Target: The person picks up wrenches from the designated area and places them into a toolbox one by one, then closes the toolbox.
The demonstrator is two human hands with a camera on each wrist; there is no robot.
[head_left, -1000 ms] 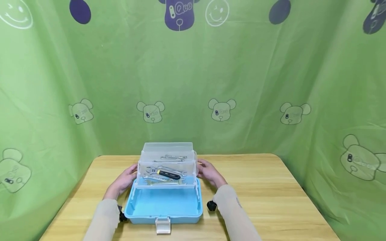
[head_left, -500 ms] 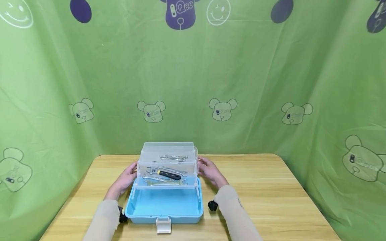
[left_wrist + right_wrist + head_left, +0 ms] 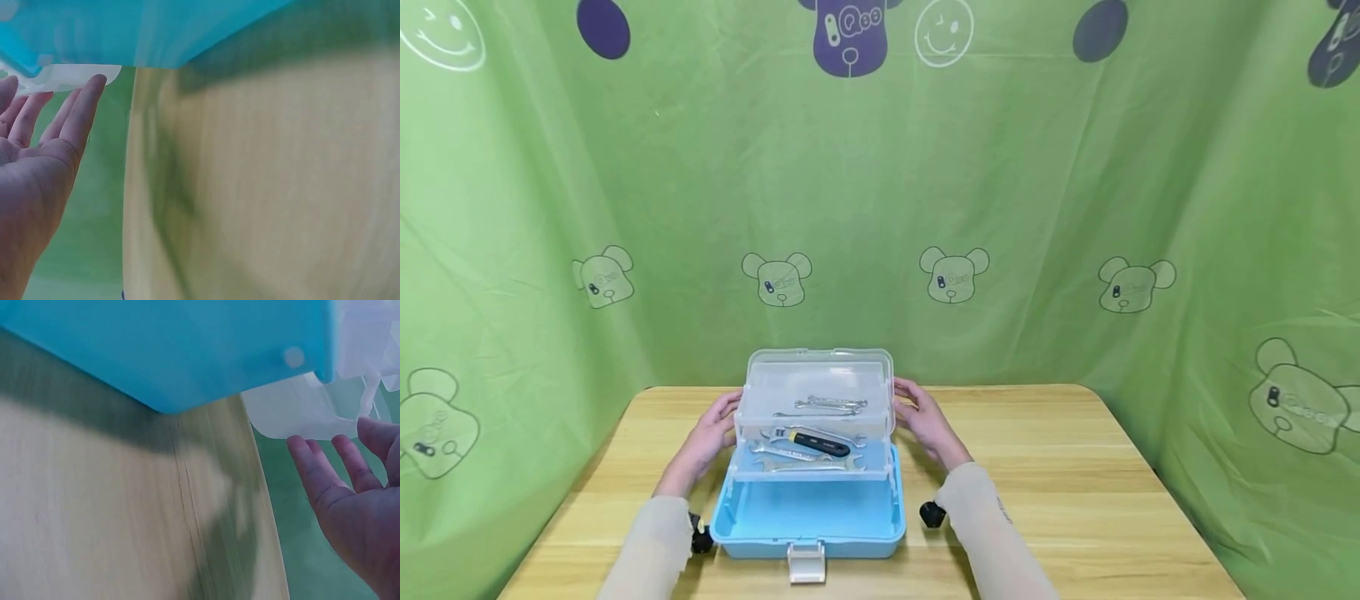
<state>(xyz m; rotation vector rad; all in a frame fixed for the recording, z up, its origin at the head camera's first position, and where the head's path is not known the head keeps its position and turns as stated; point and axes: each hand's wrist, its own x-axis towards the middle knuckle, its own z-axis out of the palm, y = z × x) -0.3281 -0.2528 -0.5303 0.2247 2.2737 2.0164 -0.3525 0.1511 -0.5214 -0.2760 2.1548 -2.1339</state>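
A blue toolbox with raised clear trays stands on the table. Its clear lid tilts up behind them. Several small wrenches lie in the upper tray. The lower one holds an adjustable wrench with a black handle, among silver open-ended wrenches. My left hand is at the lid's left side; its extended fingertips meet the lid's edge in the left wrist view. On the opposite side, my right hand has straight fingers against the lid's edge, thumb raised near the tray arms.
The wooden table runs out to both sides, its back edge close behind the box. A green curtain surrounds it. A white latch hangs down at the box's front. Black wrist cameras flank the box.
The lid has swung up and forward behind the trays, and the trays have shifted slightly down and forward. Both hands have moved slightly upward with the lid.
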